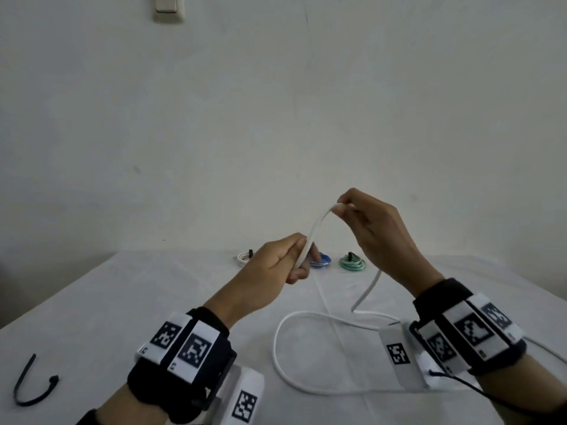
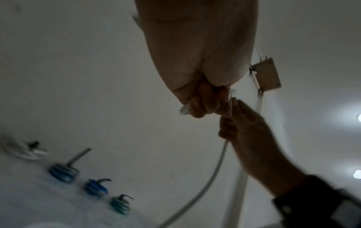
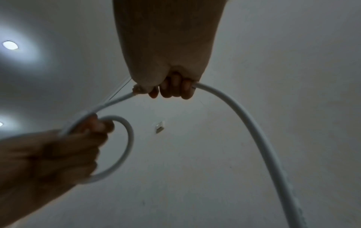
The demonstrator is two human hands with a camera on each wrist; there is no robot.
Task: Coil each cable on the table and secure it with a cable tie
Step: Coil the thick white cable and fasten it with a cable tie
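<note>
One white cable [image 1: 313, 233] is in your hands, raised above the worktop [image 1: 122, 302]. Your left hand [image 1: 277, 262] has its fingers [image 2: 203, 106] curled round the cable; the right wrist view shows one small loop [image 3: 125, 148] already formed and hanging from that grip. From your left fingers the cable arcs up and across to your right hand [image 1: 374, 228], where thumb and fingers [image 3: 175, 88] pinch it at the top of the arc. Both hands closed on the same cable, held close together, the right one higher.

Beyond your right fingers the cable drops down behind the right palm to the worktop, bends sharply, then lies in one wide loose loop [image 1: 276, 342] below and between your wrists, with a further length running off under your right wristband.

Past your fingers, at the far edge of the worktop: a white coil [image 1: 244, 258] left of your left fingers, a blue coil [image 1: 322, 261] just behind them, a green coil [image 1: 352, 262] below your right hand, each with a dark tie. The left wrist view shows a second blue coil [image 2: 63, 172] in that row, hidden behind your left hand in the head view.

Well away from your left fingers, near your left elbow side, one loose black cable tie [image 1: 30, 384] lies curved on the worktop, untouched.
</note>
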